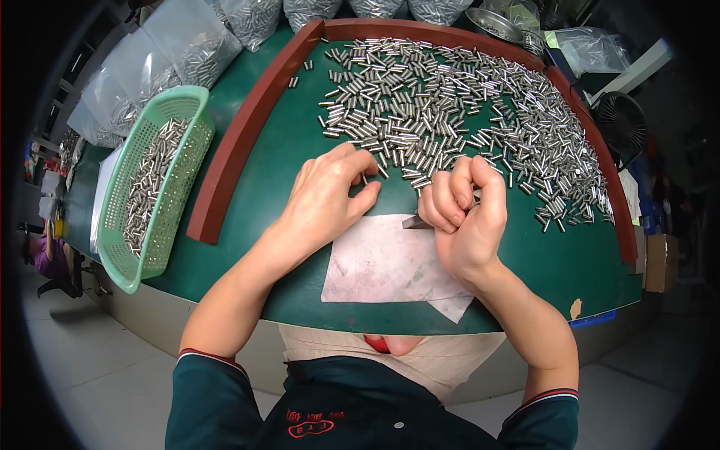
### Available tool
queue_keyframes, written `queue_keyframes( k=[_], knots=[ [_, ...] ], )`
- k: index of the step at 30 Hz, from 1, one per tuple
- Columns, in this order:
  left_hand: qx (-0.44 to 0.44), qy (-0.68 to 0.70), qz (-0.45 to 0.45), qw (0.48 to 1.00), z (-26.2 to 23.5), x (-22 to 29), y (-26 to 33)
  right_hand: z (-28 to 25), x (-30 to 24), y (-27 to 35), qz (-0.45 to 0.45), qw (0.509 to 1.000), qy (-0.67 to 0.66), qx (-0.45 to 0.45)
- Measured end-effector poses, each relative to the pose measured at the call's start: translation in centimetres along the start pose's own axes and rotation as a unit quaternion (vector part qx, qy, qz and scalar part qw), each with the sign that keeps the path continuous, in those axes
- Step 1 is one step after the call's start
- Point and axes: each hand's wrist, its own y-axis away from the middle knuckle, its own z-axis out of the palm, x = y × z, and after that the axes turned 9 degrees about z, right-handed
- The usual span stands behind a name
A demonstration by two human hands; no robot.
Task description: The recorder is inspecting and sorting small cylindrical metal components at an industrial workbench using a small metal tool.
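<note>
Many short, shiny metal pins (409, 112) lie loose over the green tabletop. At their near edge, my left hand (326, 187) is curled, thumb and index finger closing around a small metal pin (365, 179). My right hand (472, 217) is closed in a fist. From its left side sticks the tip of a dark grey metal piece (415, 223); the fingers hide the rest, so its kind does not show. Below both hands lies a smudged, pale pink cloth or paper sheet (375, 262), with a corner folded out at the lower right.
Dark red wooden rails (238, 150) border the pins on the left, back and right. A green perforated basket (112, 217) of pins stands at the left. Clear bags (199, 45) of pins line the back left. A metal dish (495, 25) and a black fan (621, 124) are at the right.
</note>
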Motion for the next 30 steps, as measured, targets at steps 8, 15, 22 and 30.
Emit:
queue_keyframes(
  k=[8,15,22,30],
  knots=[
    [-0.038,-0.041,-0.071,0.996,-1.0,-0.1,-0.1,-0.1,-0.1,-0.1,0.001,1.000,-0.002,-0.001],
    [-0.020,-0.034,-0.025,0.999,-0.7,-0.9,0.2,-0.2,0.0,-0.2,0.005,1.000,0.001,0.000],
    [-0.093,0.452,-0.239,0.854,-1.7,0.1,-0.4,-0.2,-0.2,-0.1,0.013,1.000,-0.003,0.011],
    [-0.120,0.565,-0.297,0.760,-1.3,0.1,-0.3,-0.2,-0.1,-0.2,0.013,1.000,-0.007,0.010]
  ],
)
